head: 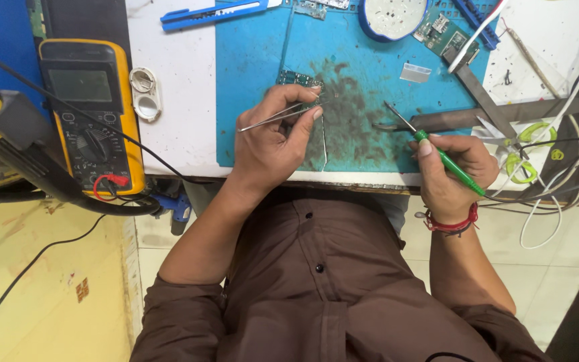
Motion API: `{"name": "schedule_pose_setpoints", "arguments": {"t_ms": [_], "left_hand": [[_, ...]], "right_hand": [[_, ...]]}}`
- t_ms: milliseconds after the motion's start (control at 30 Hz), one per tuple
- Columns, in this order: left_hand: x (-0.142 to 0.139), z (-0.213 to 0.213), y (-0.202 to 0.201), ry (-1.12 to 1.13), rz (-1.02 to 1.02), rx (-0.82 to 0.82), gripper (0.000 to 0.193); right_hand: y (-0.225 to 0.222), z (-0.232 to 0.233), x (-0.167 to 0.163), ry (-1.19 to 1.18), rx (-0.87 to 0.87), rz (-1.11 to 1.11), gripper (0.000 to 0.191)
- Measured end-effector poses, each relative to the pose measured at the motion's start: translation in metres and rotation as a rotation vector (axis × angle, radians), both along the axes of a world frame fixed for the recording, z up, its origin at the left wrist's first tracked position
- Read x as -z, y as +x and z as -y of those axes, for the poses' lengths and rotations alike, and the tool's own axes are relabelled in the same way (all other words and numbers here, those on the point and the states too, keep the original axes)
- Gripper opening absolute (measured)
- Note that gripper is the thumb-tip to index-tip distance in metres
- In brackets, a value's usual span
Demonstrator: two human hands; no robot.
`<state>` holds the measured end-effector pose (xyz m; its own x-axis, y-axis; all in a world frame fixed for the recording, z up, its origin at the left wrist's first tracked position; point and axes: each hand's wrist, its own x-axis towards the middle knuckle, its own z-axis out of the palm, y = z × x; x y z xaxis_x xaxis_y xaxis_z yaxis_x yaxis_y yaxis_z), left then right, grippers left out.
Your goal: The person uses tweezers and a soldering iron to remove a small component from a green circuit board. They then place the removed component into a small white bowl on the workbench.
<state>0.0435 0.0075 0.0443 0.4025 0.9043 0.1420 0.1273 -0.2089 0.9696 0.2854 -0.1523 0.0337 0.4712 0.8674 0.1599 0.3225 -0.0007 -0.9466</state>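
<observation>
My left hand (273, 137) pinches metal tweezers (269, 118), their tips reaching toward a small green circuit board (299, 79) on the blue work mat (249, 74). My right hand (454, 173) holds a green-handled soldering iron (447, 157); its thin metal tip points up-left over the stained middle of the mat, apart from the board. A thin wire (324, 144) lies on the mat just below the tweezers' tips.
A yellow multimeter (92, 110) with leads stands at the left. A blue utility knife (212, 12), a round tin (391, 17), a second green board (440, 32), a metal strip (477, 90) and white cables (557, 194) crowd the back and right.
</observation>
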Motion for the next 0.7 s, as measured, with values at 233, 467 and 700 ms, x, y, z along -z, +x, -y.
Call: {"name": "schedule_pose_setpoints", "arguments": {"t_ms": [233, 467, 700], "left_hand": [[-0.002, -0.003, 0.002, 0.002, -0.038, 0.008, 0.015], [-0.003, -0.006, 0.004, -0.032, -0.056, 0.029, 0.015], [-0.004, -0.008, 0.007, 0.021, -0.077, 0.013, 0.016]], "right_hand": [[0.001, -0.001, -0.001, 0.001, 0.045, -0.147, 0.01], [-0.018, -0.019, -0.002, -0.046, -0.074, -0.181, 0.014], [-0.028, -0.036, -0.001, -0.033, -0.128, -0.151, 0.011]]}}
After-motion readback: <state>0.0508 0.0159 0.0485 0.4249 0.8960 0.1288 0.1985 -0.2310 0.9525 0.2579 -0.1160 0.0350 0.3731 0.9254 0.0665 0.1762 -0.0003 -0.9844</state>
